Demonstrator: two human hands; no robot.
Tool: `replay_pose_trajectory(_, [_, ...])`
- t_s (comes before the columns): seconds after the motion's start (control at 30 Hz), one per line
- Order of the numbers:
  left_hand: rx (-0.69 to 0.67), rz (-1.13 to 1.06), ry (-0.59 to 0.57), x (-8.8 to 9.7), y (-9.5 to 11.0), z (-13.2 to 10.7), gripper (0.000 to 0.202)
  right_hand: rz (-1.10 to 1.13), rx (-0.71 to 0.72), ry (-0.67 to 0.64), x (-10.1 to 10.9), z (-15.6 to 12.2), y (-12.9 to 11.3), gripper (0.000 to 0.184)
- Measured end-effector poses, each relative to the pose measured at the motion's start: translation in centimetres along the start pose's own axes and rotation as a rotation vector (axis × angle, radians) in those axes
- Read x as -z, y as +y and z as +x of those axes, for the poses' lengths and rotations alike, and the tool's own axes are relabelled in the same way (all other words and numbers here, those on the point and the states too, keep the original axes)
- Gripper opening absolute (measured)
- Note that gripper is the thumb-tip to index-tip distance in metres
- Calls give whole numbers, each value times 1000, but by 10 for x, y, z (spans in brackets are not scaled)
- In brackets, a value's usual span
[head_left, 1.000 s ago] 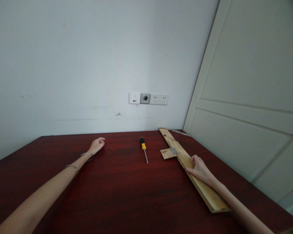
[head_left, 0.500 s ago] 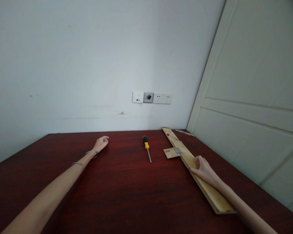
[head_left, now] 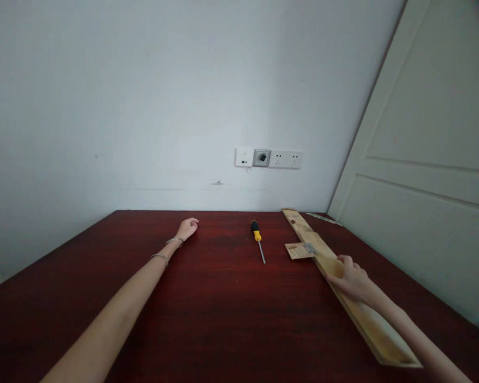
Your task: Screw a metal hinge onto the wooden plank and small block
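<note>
My left hand (head_left: 189,227) rests on the dark red table with its fingers curled in, and nothing shows in it. Two thin bracelets circle that wrist. Right of it lies a screwdriver (head_left: 257,234) with a black and yellow handle, its metal shaft pointing toward me. My right hand (head_left: 353,277) spans a long wooden board (head_left: 367,322), thumb at the left edge and fingers across the top. A metal hinge (head_left: 310,248) joins the board to a short wooden piece (head_left: 298,250) that sticks out to the left.
The red table (head_left: 223,308) meets a white wall with sockets (head_left: 285,159) at the back. A pale panelled door (head_left: 427,165) stands along the right side. A thin printed strip (head_left: 323,218) lies at the far right corner.
The view has turned a little left, so the table and the things on it appear farther right. The left hand's fingers look more curled; the right hand stays on the board.
</note>
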State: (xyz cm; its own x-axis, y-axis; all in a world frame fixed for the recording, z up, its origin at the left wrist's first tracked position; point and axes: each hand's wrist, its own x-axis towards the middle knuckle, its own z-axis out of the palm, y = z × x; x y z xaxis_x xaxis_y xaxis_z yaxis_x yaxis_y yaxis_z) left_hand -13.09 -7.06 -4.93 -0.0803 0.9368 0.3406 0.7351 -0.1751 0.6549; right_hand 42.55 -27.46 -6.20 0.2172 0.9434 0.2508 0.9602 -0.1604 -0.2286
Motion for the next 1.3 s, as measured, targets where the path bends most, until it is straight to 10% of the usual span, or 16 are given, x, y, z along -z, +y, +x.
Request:
replay_pose_trajectory(0.17, [4,-12,11,0,3,-3,32,-124,-26,150,15,12,-26,82])
replay_pose_trajectory(0.33, [13,-15,15,-1,3,-7,32,-83,319,303,28,25,-139,65])
replay_pose_trajectory(0.5, [24,-20,27,-2,0,-10,32,37,519,86,-5,30,-266,59])
replay_pose_trajectory(0.63, [29,-33,28,-3,-1,-10,30,122,551,-11,-46,39,-319,47])
replay_pose_trajectory(0.83, [25,-56,17,-1,-3,-9,29,193,442,-36,-80,57,-329,42])
replay_pose_trajectory(1.3, [43,-95,33,-2,-10,-7,25,238,428,-36,-82,58,-326,36])
